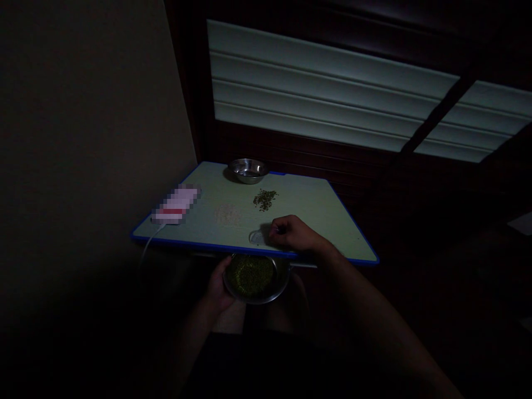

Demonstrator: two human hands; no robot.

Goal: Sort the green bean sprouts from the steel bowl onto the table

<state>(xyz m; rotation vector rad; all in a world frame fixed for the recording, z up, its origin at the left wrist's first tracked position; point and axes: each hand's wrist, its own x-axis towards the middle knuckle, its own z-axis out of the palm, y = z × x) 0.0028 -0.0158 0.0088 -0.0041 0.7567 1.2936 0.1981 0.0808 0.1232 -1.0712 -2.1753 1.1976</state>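
My left hand (218,288) grips the rim of a steel bowl (280,285) filled with small green grains, held just below the near edge of a pale table with a blue rim (349,221). My right hand (293,234) rests on the table's near edge with its fingers curled together beside a small pale patch (256,238); what they pinch is too dim to make out. On the table lie a heap of dark green grains (265,199) and a heap of pale grains (228,214).
An empty steel bowl (248,170) stands at the table's far edge. A phone (177,205) with a white cable (147,246) lies at the left end. A wall rises to the left, and a slatted window (316,100) behind. The room is very dark.
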